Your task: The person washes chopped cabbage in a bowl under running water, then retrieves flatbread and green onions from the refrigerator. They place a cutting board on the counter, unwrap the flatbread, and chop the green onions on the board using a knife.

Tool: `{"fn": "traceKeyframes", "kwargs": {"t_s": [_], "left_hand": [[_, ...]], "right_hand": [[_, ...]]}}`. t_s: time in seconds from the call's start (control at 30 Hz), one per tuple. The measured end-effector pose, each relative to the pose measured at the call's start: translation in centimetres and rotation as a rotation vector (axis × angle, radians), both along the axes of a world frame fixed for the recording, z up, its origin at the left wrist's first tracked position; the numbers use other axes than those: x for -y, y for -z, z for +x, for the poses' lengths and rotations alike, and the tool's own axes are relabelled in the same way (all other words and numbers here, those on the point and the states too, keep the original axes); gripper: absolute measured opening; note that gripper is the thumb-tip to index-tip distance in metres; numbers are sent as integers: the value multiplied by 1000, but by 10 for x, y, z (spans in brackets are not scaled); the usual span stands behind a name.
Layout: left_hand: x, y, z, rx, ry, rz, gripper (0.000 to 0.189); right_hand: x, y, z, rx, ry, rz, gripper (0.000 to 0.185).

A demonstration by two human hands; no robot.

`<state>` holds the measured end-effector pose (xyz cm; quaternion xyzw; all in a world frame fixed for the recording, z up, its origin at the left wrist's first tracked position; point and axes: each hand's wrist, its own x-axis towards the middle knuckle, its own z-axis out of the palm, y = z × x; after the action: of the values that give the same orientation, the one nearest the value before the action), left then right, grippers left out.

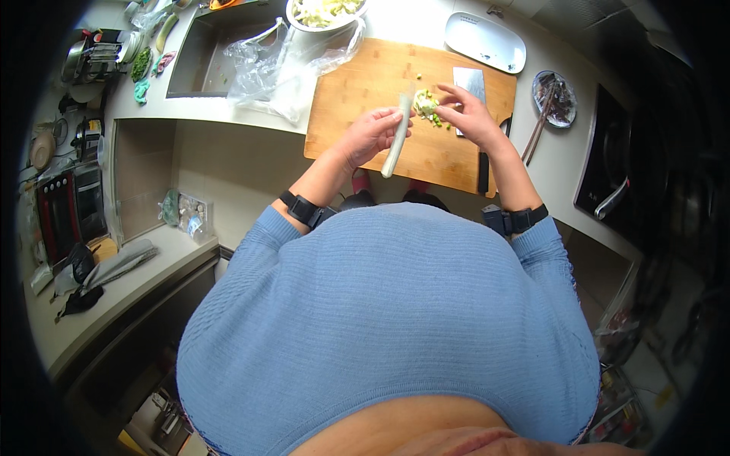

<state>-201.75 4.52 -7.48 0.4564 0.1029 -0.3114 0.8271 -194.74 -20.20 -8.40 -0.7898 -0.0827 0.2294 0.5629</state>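
My left hand [373, 134] holds a pale length of scallion or leek stalk [397, 139], upright in the picture, over the near part of a wooden cutting board [353, 85]. Beside it, a small heap of chopped green and white pieces [423, 104] lies on the board. My right hand [467, 117] is just right of the heap, fingers spread, its fingertips at the pieces; whether it touches them I cannot tell. Partly under that hand lies a cleaver, its steel blade [470, 81] flat on the board and its black handle [483, 174] towards me.
Left of the board are a crumpled clear plastic bag [259, 62] and a sink [199, 54]. A bowl of cut pale vegetable [325, 12] stands behind. To the right are a white tray [485, 43], a plastic-covered dish [562, 100] with chopsticks [538, 128], and a black cooktop [604, 148].
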Motion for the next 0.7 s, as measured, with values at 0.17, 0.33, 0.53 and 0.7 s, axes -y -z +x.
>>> {"fn": "traceKeyframes", "kwargs": {"t_s": [0.17, 0.33, 0.53, 0.7], "left_hand": [[18, 4, -10, -52, -29, -137, 37], [22, 20, -28, -144, -228, -245, 32], [9, 26, -59, -228, -577, -453, 25], [-37, 26, -86, -98, -889, -524, 21]], "right_hand": [[-26, -18, 8, -93, -114, 345, 22], [-36, -12, -2, 4, -104, 346, 12], [-62, -18, -40, 420, -254, 252, 10], [-83, -46, -87, 706, -489, 193, 14]]}}
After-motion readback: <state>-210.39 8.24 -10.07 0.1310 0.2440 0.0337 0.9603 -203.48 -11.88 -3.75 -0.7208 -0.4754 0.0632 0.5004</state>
